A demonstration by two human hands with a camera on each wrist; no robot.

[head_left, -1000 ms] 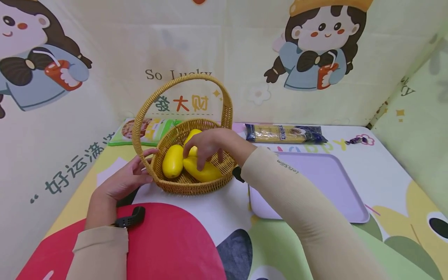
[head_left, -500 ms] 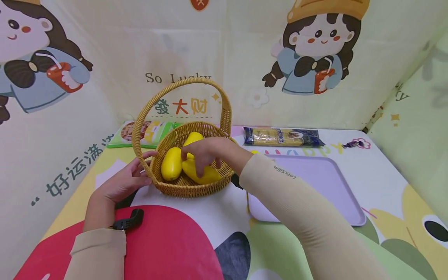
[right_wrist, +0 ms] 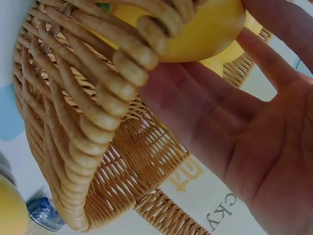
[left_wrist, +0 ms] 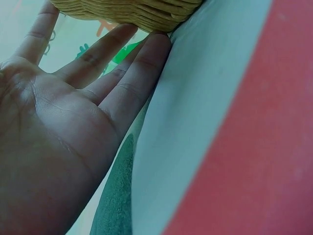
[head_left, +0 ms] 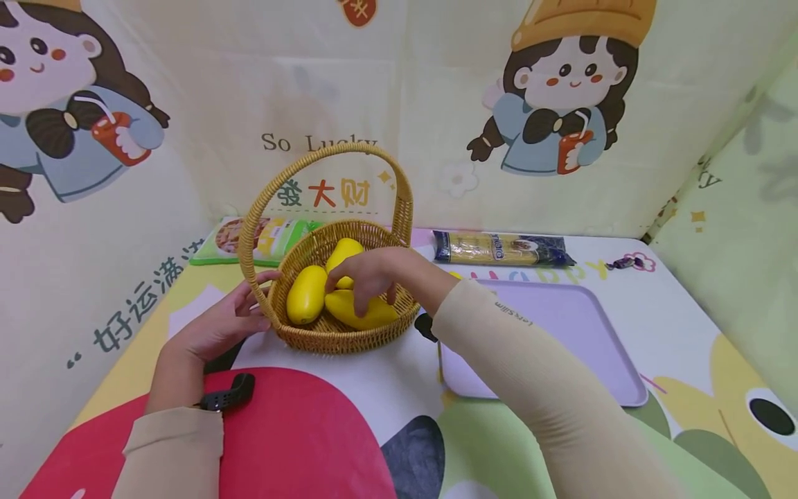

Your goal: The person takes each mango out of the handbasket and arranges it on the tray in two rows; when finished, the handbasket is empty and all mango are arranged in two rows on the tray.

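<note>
A wicker basket (head_left: 343,339) with a tall arched handle holds several yellow mangoes. One mango (head_left: 306,294) lies at its left, another (head_left: 345,258) towards the back. My right hand (head_left: 368,274) reaches in from above and grips the front mango (head_left: 358,310), thumb on the near side and fingers on the far side. In the right wrist view those fingers pass behind the yellow fruit (right_wrist: 205,29), partly hidden by the basket rim. My left hand (head_left: 227,315) touches the basket's left side with fingers extended; the left wrist view shows its fingertips against the woven wall (left_wrist: 132,10).
A lilac tray (head_left: 561,339) lies right of the basket, partly under my right sleeve. Behind stand a green-and-white food bag (head_left: 249,239) and a pack of pasta (head_left: 499,248). A small wrapped candy (head_left: 625,263) sits far right. Another yellow round thing (right_wrist: 10,210) is mostly hidden by my arm.
The head view has tilted up slightly, so the scene sits lower. My right hand stays around the front mango, which has shifted only slightly. My left hand keeps its place at the basket.
</note>
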